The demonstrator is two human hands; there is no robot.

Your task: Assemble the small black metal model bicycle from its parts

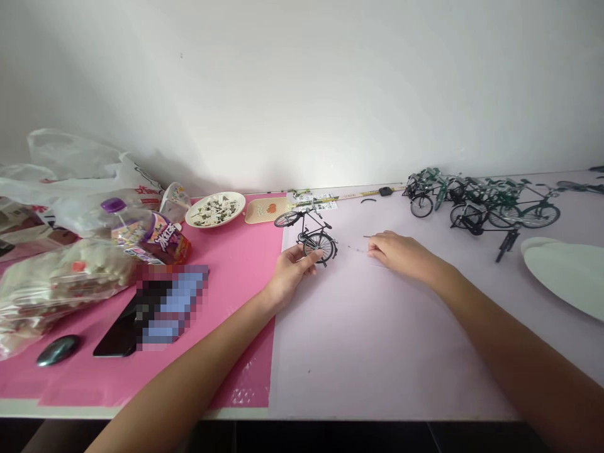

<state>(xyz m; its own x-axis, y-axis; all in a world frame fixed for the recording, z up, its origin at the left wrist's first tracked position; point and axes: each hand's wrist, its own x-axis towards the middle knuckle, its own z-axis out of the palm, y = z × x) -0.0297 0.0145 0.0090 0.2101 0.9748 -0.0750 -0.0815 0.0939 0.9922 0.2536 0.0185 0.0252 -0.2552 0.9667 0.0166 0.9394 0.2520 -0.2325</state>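
My left hand (295, 272) grips a small black model bicycle (319, 242) by one wheel, thumb across the spokes. The bicycle is tilted, its other wheel off to the upper left. To the right, my right hand (389, 250) rests low over the table with thumb and fingers pinched together. A thin dark bit juts out by its fingertips, but what they hold is too small to make out. Tiny dark specks (355, 249) lie between the two hands. Further back is a short curved black piece (369, 201).
Several model bicycles (523, 204) stand bunched at the right rear, near white plates (566, 274). On the left are a bowl of small parts (216, 211), a beige tray (264, 211), a purple-capped bottle (141, 229), plastic bags (94, 195), a phone (127, 321) and a dark mouse-shaped object (58, 350).
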